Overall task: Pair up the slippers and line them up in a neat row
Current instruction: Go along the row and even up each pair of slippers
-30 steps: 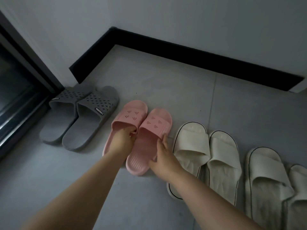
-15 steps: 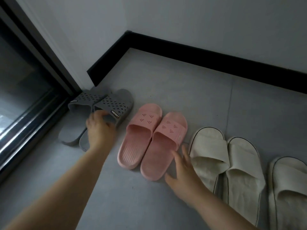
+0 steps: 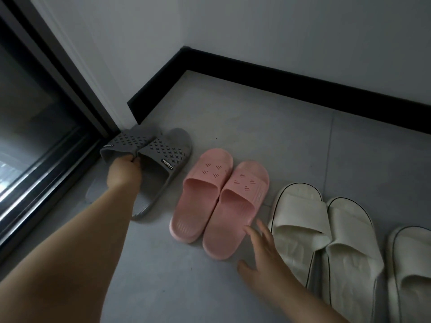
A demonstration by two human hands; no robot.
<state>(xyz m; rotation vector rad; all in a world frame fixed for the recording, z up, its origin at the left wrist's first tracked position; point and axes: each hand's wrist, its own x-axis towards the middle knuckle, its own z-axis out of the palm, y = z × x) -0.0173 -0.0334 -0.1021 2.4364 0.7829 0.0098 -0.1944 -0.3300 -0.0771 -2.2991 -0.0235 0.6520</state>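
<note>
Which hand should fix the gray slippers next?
The left hand, probably. It is already at the gray slippers, with fingers curled on their straps. The right hand is open, down by the heel of the pink slippers, with that pair lying between it and the gray ones.

Floor [image 3: 268, 127]: pale grey tiles, matt, with a thin grout line [image 3: 330, 145] that ran from the far skirting toward the camera on the right side.
Skirting board [image 3: 303, 89]: a black band along the foot of both walls, turning the inside corner at upper centre and ending at the left beside the door frame.
Walls [image 3: 279, 31]: plain, light grey-white, meeting in that corner.
Door frame [image 3: 70, 75]: dark, slanting down the left side, with a white trim strip just beside it.
Glass panel [image 3: 25, 113]: dark and reflective, at the far left.
Door track [image 3: 39, 173]: dark rails with bright streaks of reflected light, along the floor's left edge.
</note>
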